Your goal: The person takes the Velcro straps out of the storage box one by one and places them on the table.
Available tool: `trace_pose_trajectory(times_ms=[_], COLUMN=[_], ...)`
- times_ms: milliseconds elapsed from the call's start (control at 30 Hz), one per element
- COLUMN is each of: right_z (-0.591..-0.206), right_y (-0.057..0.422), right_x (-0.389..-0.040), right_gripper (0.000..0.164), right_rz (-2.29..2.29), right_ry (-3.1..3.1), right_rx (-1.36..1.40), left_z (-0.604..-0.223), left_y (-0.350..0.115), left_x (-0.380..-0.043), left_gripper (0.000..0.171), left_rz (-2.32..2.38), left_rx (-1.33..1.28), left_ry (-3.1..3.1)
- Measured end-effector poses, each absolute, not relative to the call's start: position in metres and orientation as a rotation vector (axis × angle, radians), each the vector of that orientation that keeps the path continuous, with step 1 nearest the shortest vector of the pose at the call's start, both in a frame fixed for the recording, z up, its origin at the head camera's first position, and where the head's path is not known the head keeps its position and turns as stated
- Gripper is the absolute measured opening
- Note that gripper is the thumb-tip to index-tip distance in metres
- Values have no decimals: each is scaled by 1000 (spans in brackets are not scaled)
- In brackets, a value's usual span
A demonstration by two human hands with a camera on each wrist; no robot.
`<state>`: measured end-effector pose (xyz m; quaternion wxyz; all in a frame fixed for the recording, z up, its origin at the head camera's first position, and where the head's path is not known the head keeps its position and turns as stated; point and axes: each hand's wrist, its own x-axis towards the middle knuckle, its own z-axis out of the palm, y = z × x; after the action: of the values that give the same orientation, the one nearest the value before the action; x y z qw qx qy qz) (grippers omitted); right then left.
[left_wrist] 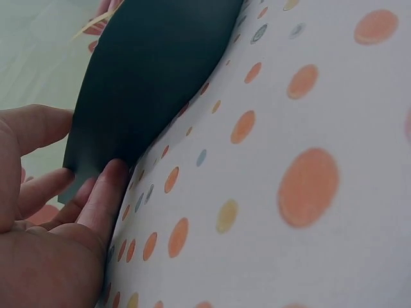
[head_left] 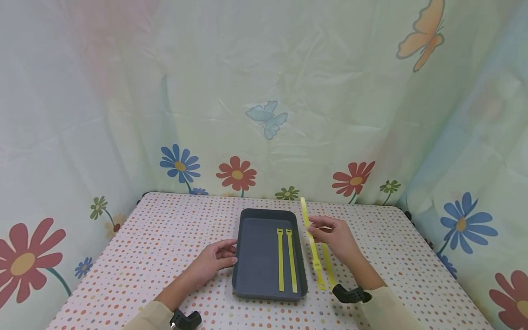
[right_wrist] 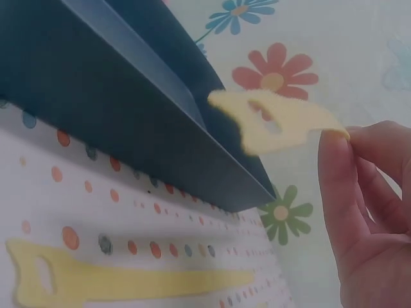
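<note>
While right hand point(head_left: 333, 234) is pinching yellow strap point(head_left: 312, 247), axis roughly twelve-to-six, tray point(head_left: 256, 256) is lying nine o'clock; left hand point(head_left: 212, 262), loose-fingered, touching it.

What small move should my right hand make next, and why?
Probably ease the yellow slotted strap left over the gray tray: your right hand holds it right of the tray, two similar straps lie inside, and your left hand touches the tray's side.
</note>
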<state>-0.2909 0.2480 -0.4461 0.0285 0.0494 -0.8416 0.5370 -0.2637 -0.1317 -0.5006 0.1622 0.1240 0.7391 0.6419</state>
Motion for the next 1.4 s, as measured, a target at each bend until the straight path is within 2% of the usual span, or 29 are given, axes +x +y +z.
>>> trace_pose_trajectory(times_ms=[733,1400], right_z=[-458,-475], right_y=[282,308], right_x=[-277,-268], right_gripper=[46,46], right_rz=[1648,1654], right_ry=[-2579,-2679], right_rx=[37,-266], left_z=[-497,-501], left_y=[-129,-131], left_x=[-262,-263], left_gripper=[62,62], left_rz=[1813,1821], left_rx=[374,371], left_ry=[2143,2141])
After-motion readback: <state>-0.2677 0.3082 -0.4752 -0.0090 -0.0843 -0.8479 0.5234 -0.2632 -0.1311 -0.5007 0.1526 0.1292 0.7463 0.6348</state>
